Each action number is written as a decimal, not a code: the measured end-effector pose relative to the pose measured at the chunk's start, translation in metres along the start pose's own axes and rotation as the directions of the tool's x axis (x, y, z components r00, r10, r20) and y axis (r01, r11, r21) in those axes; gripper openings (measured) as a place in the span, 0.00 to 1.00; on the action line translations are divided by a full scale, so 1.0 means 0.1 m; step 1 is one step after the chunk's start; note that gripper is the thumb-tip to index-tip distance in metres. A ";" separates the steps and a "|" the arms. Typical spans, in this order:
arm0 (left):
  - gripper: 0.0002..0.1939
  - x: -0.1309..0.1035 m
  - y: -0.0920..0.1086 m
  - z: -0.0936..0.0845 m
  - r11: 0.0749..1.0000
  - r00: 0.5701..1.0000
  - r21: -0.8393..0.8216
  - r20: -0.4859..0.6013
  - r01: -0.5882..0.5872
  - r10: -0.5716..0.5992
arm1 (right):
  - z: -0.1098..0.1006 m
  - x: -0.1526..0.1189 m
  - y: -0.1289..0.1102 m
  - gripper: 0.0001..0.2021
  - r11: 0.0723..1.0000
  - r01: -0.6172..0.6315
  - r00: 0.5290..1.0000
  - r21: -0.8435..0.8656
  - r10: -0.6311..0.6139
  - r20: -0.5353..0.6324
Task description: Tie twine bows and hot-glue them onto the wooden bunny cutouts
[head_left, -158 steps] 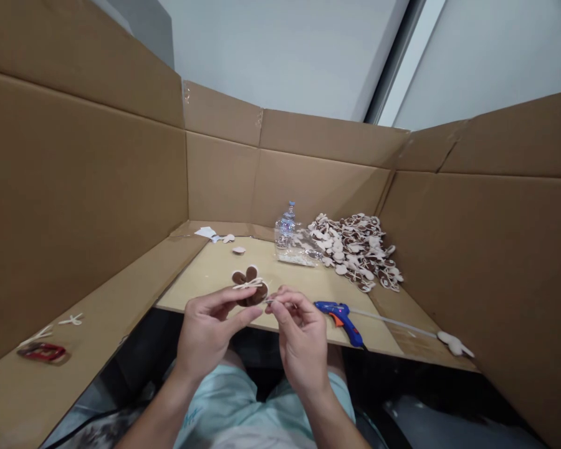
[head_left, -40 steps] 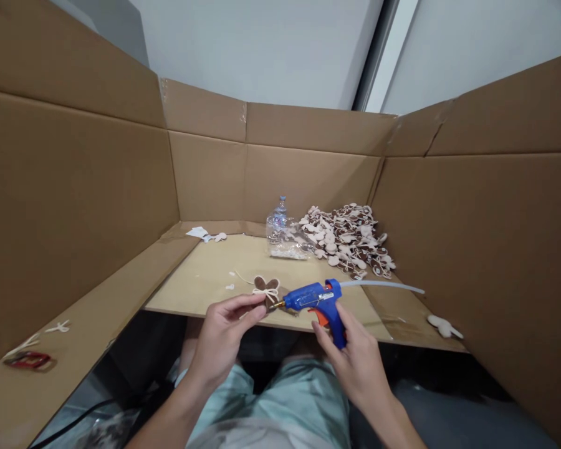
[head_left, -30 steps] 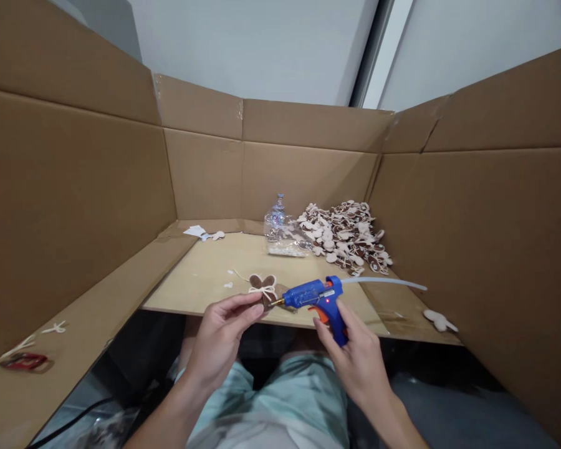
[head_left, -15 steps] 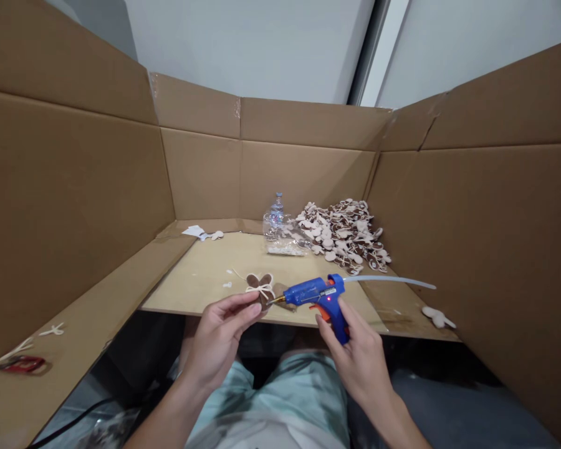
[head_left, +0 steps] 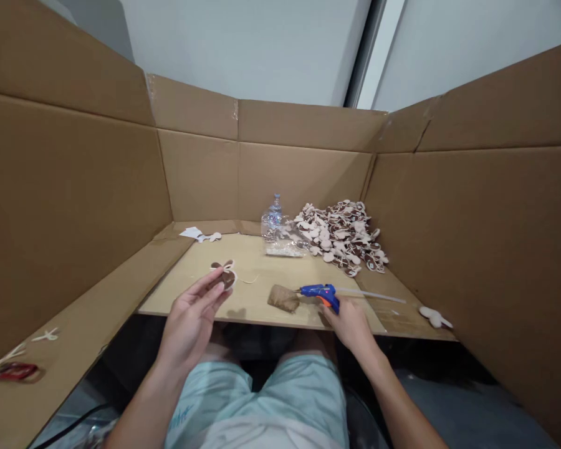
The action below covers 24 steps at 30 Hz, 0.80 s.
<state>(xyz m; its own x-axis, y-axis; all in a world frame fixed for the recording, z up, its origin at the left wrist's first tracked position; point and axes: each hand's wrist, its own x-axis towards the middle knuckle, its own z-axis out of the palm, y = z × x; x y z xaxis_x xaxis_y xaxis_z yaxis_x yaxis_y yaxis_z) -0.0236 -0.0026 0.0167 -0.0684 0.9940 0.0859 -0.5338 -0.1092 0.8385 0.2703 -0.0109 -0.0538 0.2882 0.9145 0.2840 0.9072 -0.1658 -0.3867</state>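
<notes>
Left hand [head_left: 189, 321] pinching bow piece [head_left: 224, 275] clear of board [head_left: 257, 284]; right hand [head_left: 350, 321] gripping glue gun [head_left: 320, 292], nozzle resting by brown scrap [head_left: 283, 298].

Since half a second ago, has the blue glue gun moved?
Yes. The glue gun has dropped from mid-air onto the board, its nozzle now beside the brown lump, the right hand on it.

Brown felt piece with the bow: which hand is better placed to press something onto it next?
Probably the right hand: it rests at the glue gun on the board and could let go, while the left hand has its grip on the brown felt piece.
</notes>
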 end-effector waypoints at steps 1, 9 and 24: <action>0.15 0.02 0.03 -0.02 1.000 0.999 -0.004 -0.024 -0.023 0.023 | 0.03 0.02 0.03 0.12 1.000 -0.006 1.000 -0.003 0.006 0.006; 0.09 0.17 0.18 -0.17 0.977 0.955 -0.029 -0.216 -0.213 0.202 | 0.15 -0.08 -0.15 0.15 0.992 0.109 0.992 0.058 -0.105 -0.067; 0.11 0.22 0.27 -0.35 0.964 0.947 0.017 -0.181 -0.265 0.264 | 1.12 0.82 -1.93 0.12 0.816 0.508 0.706 0.276 -0.578 0.409</action>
<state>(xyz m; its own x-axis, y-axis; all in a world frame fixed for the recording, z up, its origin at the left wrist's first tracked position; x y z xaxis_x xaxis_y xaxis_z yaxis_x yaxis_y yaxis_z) -0.0689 0.0163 0.0224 -0.3582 0.9108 0.2051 -0.4820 -0.3685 0.7949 0.0846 0.1370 -0.0543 -0.4460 0.8926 0.0656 0.8019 0.4311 -0.4138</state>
